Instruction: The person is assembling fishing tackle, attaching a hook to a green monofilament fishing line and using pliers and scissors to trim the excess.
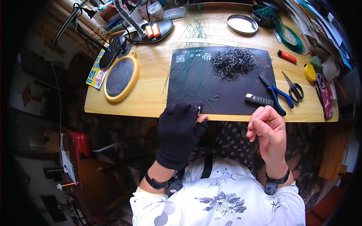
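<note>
My left hand [181, 127], in a black fingerless glove, is at the front edge of the desk with its fingers curled. Whatever the fingertips may pinch is too small to make out. My right hand [267, 127] is bare, just off the desk edge, thumb and fingertips together; any thin line between them cannot be made out. On the dark mat [226, 99] a single fish hook [214, 98] lies beyond my left hand. Green fishing lines [188, 76] spread over the mat's left part. A heap of dark fish hooks [233, 62] sits toward its back.
A black lighter [258, 99], blue-handled pliers [275, 94] and scissors [294, 87] lie beyond my right hand. Further back are a red lighter [287, 56], a round lid [242, 24] and a green line bundle [291, 38]. A yellow-framed mirror [135, 67] and lamp base [162, 31] are left.
</note>
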A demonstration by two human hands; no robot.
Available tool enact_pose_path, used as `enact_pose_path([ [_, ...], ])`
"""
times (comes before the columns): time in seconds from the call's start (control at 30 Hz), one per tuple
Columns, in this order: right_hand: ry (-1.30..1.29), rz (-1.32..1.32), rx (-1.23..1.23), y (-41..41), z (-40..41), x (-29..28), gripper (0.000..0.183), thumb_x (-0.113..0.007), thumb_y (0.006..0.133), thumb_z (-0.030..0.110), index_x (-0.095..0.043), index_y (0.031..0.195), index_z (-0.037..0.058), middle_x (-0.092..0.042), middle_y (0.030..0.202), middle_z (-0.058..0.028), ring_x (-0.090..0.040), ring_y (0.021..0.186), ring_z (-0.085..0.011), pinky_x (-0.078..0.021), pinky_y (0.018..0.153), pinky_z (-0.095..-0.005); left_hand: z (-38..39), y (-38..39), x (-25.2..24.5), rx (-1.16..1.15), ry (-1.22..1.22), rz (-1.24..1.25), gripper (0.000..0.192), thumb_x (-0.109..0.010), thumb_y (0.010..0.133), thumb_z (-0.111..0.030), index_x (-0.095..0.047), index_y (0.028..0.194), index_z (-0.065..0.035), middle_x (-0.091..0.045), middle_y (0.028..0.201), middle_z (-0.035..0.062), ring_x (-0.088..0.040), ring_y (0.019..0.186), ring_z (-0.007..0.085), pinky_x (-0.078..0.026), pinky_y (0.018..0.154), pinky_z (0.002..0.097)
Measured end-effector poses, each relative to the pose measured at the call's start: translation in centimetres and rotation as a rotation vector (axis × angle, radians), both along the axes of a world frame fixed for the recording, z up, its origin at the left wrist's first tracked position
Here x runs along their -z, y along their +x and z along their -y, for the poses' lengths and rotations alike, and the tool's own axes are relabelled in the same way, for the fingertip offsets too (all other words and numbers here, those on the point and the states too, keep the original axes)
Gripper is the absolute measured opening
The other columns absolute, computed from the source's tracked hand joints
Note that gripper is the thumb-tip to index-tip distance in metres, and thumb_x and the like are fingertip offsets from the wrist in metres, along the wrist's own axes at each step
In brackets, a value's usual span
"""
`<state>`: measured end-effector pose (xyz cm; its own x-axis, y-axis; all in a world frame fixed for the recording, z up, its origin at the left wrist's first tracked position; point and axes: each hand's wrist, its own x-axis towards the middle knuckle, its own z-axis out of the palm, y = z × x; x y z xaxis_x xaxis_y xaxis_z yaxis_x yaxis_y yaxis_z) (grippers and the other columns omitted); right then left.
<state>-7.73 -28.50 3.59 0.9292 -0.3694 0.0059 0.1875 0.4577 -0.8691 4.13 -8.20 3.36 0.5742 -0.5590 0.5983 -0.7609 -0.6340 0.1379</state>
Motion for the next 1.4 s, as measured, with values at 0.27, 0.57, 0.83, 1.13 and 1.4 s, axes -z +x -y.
enact_pose_path([
  [0.27, 0.023, -0.038, -0.131, 0.7, -0.7, 1.6, 0.006, -0.064, 0.091, 0.002, -0.06, 0.088, 0.0002, -0.063, 0.085, -0.0081, -0.065, 0.07, -0.0127, -0.0526, 0.058, -0.0224, -1.5, 0.2, 1.4, 0.169, -0.061, -0.02, 0.027, -0.081, 0.072, -0.01, -0.072, 0.097, -0.0097, -0.065, 0.093, 0.0053, -0.063, 0.085, 0.0251, -0.051, 0.072, 0.0363],
  [0.57, -0.018, -0.056, -0.152, 0.8, -1.7, 1.7, 0.005, -0.064, 0.092, 0.002, -0.06, 0.09, 0.0004, -0.063, 0.086, -0.0073, -0.065, 0.07, -0.0116, -0.0521, 0.058, -0.0213, -2.3, 0.2, 2.2, 0.244, -0.223, -0.13, 0.028, -0.078, 0.07, 0.002, -0.071, 0.095, -0.0072, -0.068, 0.096, 0.0066, -0.067, 0.084, 0.0246, -0.054, 0.073, 0.0337],
  [0.83, -0.172, -0.158, -0.349, 1.3, -4.1, 1.7, 0.008, -0.065, 0.094, 0.008, -0.06, 0.093, 0.0013, -0.068, 0.088, -0.006, -0.067, 0.074, -0.009, -0.0523, 0.061, -0.0197, -2.3, -2.0, 1.5, 0.125, -0.837, -0.844, 0.013, -0.073, 0.082, 0.004, -0.07, 0.093, -0.0025, -0.07, 0.086, 0.0042, -0.065, 0.08, 0.0098, -0.051, 0.072, 0.0245],
  [1.13, -0.507, -0.026, -0.172, 3.2, -6.6, 2.3, 0.005, -0.071, 0.086, 0.0, -0.067, 0.087, -0.0033, -0.067, 0.08, -0.0049, -0.065, 0.068, -0.0085, -0.0511, 0.06, -0.0211, -4.7, -2.8, 1.1, 0.192, -0.859, -1.336, 0.012, -0.073, 0.082, 0.004, -0.069, 0.092, -0.0017, -0.068, 0.086, 0.0023, -0.062, 0.081, 0.0095, -0.05, 0.073, 0.025],
  [1.4, -0.515, -0.032, -0.242, 3.2, -7.3, 2.6, 0.005, -0.07, 0.084, -0.001, -0.067, 0.087, -0.0032, -0.065, 0.079, -0.0057, -0.062, 0.067, -0.0083, -0.049, 0.06, -0.0214, -5.2, -3.1, 1.9, 0.27, -0.841, -1.366, 0.01, -0.071, 0.086, 0.0, -0.067, 0.095, -0.0017, -0.065, 0.087, 0.0012, -0.06, 0.081, 0.0081, -0.049, 0.072, 0.0245],
])
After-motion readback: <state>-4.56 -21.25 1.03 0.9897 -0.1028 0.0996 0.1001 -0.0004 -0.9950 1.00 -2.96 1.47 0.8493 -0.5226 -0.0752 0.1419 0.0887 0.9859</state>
